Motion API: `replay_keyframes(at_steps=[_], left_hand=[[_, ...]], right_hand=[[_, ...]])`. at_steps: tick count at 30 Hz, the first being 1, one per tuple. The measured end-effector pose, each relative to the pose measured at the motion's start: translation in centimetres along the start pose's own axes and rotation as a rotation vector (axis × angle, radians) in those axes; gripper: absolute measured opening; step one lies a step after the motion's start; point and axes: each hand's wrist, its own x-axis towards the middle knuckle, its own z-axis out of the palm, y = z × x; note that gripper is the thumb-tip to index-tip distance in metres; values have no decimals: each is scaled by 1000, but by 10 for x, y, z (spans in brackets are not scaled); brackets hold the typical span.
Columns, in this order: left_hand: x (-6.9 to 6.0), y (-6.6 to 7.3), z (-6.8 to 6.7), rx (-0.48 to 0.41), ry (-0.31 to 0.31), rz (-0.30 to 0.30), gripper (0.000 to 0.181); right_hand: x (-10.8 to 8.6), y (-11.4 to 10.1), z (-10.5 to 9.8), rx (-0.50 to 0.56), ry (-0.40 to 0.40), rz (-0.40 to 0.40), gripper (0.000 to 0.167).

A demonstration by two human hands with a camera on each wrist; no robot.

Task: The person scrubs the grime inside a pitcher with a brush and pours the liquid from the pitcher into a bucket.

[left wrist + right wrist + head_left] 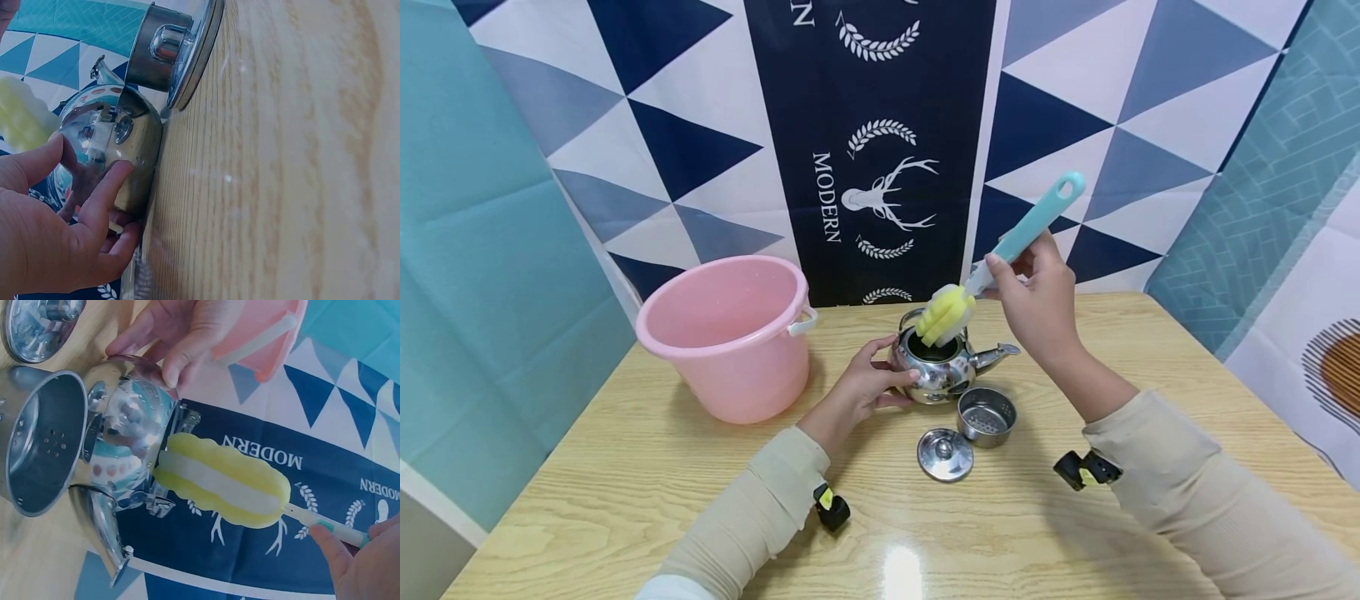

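A shiny metal teapot (934,379) stands on the table without its lid, spout to the right. My left hand (874,379) holds its left side, fingers and thumb spread round the body (140,150). My right hand (1041,296) grips the turquoise handle of a sponge brush (1033,218). The brush's yellow and white head (225,481) is at the teapot's open top, tilted down toward it; how far the tip goes in, I cannot tell. Just in front of the teapot sit a perforated metal strainer cup (987,417) and the round lid (945,455), knob up.
A pink bucket (745,350) with a white handle stands on the table (625,500) left of the teapot. Patterned cloth (880,200) hangs behind the table's back edge. Teal cloth hangs at both sides.
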Motion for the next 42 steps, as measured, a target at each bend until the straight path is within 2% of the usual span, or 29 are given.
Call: replay_keyframes(at_steps=[9, 16, 28, 36, 42], left_hand=[[0, 0, 0, -1, 1, 8, 74], [-1, 0, -1, -6, 1, 6, 74], [-1, 1, 0, 3, 1, -9, 75], [0, 0, 0, -7, -3, -4, 75], [-1, -1, -1, -8, 3, 0, 75]], right_hand=[[1, -8, -3, -10, -1, -11, 27], [-6, -4, -5, -12, -41, 19, 26], [-14, -1, -9, 1, -61, -17, 23], [-20, 3, -18, 22, -51, 28, 26], [-24, 13, -26, 149, 34, 124, 19]])
